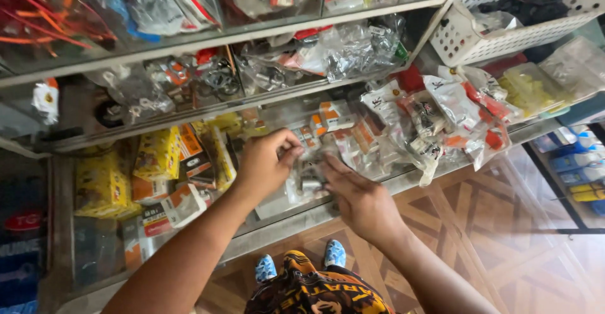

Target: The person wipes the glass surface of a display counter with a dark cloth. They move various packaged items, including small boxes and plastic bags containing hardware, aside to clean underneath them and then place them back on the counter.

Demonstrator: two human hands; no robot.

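Note:
My left hand (268,163) hovers over the lower glass shelf (296,222) with its fingers curled in. Motion blur hides whether anything is pinched in them. My right hand (356,197) reaches in from the right, fingers stretched flat. Its fingertips rest at a clear plastic bag of small metal parts (309,185) lying between the two hands. Small orange-and-white boxes (334,115) lie just beyond the left hand's fingers.
Yellow boxes (104,185) are stacked at the left of the shelf. Clear packets with red-and-white labels (441,119) are heaped at the right. Upper shelves hold more bagged hardware (353,49), and a white basket (523,11) sits top right. The wooden floor (504,226) and my blue shoes (334,252) show below.

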